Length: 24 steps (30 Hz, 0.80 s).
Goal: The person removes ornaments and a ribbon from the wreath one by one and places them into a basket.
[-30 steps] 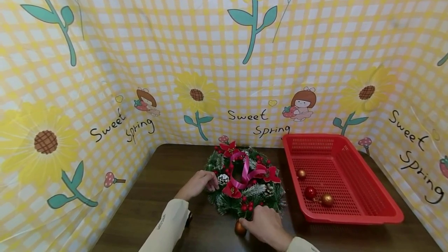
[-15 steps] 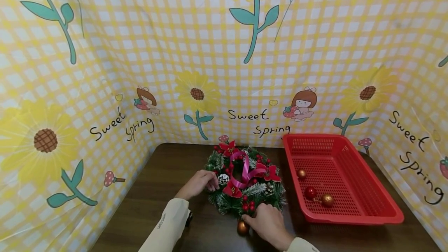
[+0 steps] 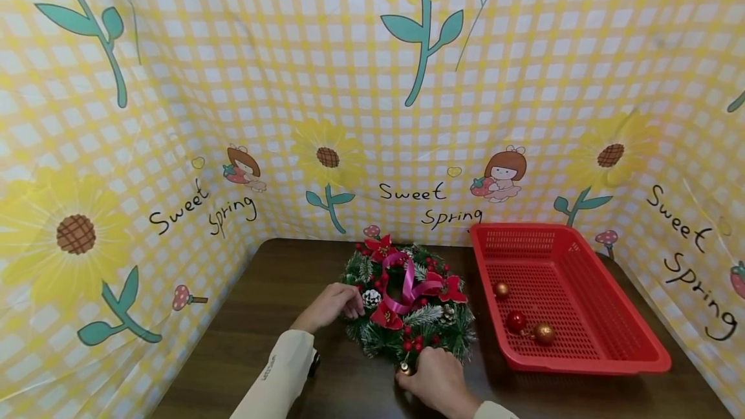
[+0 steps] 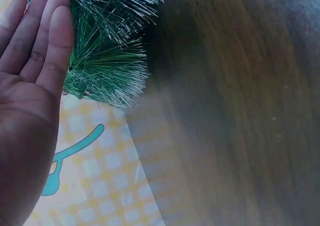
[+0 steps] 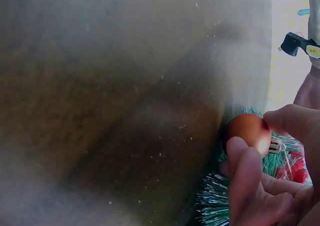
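A green Christmas wreath (image 3: pixel 427 319) with red flowers, berries, pine cones and a pink ribbon lies on the dark wooden table (image 3: pixel 256 296). My left hand (image 3: pixel 328 306) rests at its left edge; the left wrist view shows that palm with the fingers (image 4: pixel 60 30) nearly straight against the green bristles (image 4: pixel 107 75). At the wreath's front edge, my right hand (image 3: pixel 439 380) pinches a copper-coloured Christmas bauble (image 5: pixel 247 128) between thumb and fingers. Its metal cap (image 5: pixel 275 145) faces the wreath. In the head view the hand hides most of the bauble.
To the right of the wreath stands a red plastic basket (image 3: pixel 588 362). Inside it lie a red bauble (image 3: pixel 516 321) and two gold ones, a small one (image 3: pixel 502 290) and a larger one (image 3: pixel 544 333). A yellow checked cloth (image 3: pixel 372 115) hangs around the table.
My right hand has turned the bauble, so its cap now shows toward the wreath and the ball is mostly behind the hand. The left hand and the wreath have stayed in place.
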{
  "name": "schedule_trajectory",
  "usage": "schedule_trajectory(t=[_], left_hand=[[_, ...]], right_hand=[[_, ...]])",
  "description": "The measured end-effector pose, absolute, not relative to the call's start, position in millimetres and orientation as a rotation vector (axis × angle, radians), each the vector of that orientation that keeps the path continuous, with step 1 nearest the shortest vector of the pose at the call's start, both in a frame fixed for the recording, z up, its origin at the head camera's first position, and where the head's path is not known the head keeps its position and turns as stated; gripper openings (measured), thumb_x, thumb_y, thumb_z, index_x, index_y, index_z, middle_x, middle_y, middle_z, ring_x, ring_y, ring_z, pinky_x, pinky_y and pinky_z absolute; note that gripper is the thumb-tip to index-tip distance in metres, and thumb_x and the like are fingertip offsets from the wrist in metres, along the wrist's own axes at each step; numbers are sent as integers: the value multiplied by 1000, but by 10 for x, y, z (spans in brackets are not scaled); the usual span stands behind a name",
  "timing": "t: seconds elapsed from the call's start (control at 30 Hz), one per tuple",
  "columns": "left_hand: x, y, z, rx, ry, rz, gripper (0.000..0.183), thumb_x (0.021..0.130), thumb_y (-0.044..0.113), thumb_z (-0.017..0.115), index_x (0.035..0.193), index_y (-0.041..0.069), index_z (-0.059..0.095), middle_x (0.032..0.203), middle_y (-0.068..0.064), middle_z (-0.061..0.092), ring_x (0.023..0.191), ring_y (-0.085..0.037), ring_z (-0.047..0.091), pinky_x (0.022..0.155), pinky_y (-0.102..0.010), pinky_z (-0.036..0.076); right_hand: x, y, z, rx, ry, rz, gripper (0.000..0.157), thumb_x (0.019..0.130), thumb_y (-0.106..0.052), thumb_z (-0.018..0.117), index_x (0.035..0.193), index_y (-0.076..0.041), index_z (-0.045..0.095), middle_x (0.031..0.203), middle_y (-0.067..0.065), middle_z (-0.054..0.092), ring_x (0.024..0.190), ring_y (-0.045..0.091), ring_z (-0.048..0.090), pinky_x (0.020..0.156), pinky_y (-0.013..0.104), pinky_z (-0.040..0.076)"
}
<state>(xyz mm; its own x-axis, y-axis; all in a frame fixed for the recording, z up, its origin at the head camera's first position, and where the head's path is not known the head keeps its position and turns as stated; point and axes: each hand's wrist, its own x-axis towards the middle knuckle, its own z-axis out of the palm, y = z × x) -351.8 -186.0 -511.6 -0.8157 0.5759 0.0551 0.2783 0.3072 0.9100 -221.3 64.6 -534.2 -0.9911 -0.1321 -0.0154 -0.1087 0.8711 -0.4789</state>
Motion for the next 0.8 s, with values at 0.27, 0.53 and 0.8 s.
schedule_trajectory(t=[0.27,0.53,0.8], left_hand=[[-3510,-1852,-5117,778,2349,1491,44,104,16,30,88,-7,64,85,-17,67,75,-37,63,70,-47,52],[-3497,-1856,-5087,777,2324,1492,44,104,14,30,88,-9,64,86,-21,66,77,-44,61,72,-54,49],[-3510,-1852,-5116,770,2353,1478,44,104,16,30,87,-7,65,86,-18,67,77,-41,62,71,-52,50]], right_hand=[[-2172,796,-5204,-241,3047,-810,38,68,-44,72,51,-22,47,45,-10,42,43,10,42,43,30,33],[-2223,918,-4937,-217,3025,-949,28,69,-39,71,67,-18,53,54,-8,49,47,11,44,48,29,35],[-2217,963,-4846,-280,3009,-975,27,68,-35,70,72,-17,49,53,-8,45,45,10,38,48,28,30]])
